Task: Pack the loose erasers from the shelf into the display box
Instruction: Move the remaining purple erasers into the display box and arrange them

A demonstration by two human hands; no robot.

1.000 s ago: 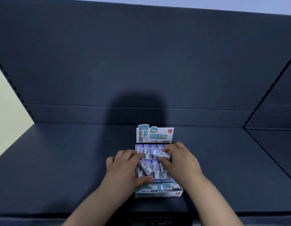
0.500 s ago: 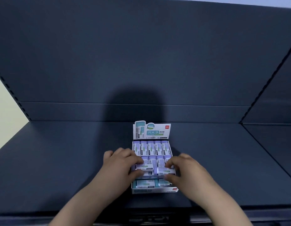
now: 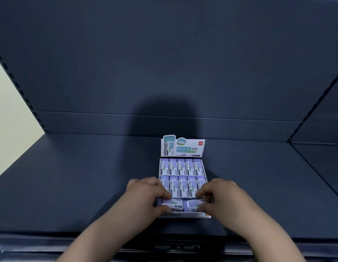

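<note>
A white display box [image 3: 183, 216] with an upright printed header card [image 3: 183, 148] stands on the dark shelf [image 3: 79, 186]. Two rows of purple-sleeved erasers [image 3: 181, 167] lie packed in its far part. At the near end my left hand [image 3: 145, 197] pinches an eraser [image 3: 173, 203] laid crosswise, and my right hand [image 3: 221, 199] pinches a second crosswise eraser [image 3: 192, 204] beside it. Both erasers sit low at the box's front row, touching each other. What lies under them is hidden.
The shelf has a dark back panel [image 3: 164, 72] and a slotted upright [image 3: 16, 86] at the left. Another dark shelf section [image 3: 319, 157] adjoins at the right. The shelf's front lip [image 3: 51, 248] runs below my forearms.
Both hands have carried their erasers from the middle of the box toward its near end and lowered them into the front row, side by side.
</note>
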